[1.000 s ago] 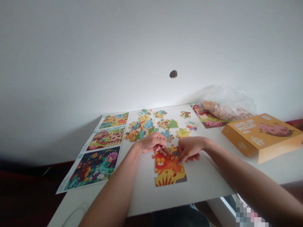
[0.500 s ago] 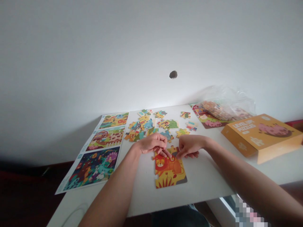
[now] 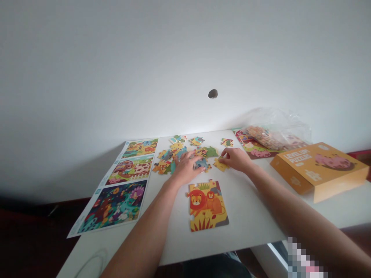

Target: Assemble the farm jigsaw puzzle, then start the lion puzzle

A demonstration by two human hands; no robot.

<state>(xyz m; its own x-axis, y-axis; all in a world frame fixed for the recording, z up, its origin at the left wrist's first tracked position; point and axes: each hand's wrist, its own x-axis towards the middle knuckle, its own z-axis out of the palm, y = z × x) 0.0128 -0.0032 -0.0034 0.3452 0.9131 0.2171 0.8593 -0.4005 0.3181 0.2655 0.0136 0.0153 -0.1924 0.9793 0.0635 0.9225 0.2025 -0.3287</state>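
Work shifts from the joined to the loose

From my end I see both hands off the lion block (image 3: 207,208), where they were half a second ago. It now lies flat and uncovered on the white table (image 3: 246,226), nearest the person, so I can read the knobs and notches along its left and far edges. The left hand (image 3: 185,168) has its fingers spread over the loose pieces (image 3: 164,167); whether it touches or hovers, I can't say. The right hand (image 3: 236,158) has its fingertips at a yellow piece (image 3: 220,165); I cannot tell if it is pinched or only touched. I judge this a turn from tending the block to sorting loose pieces, with the joined part seemingly holding unaided.
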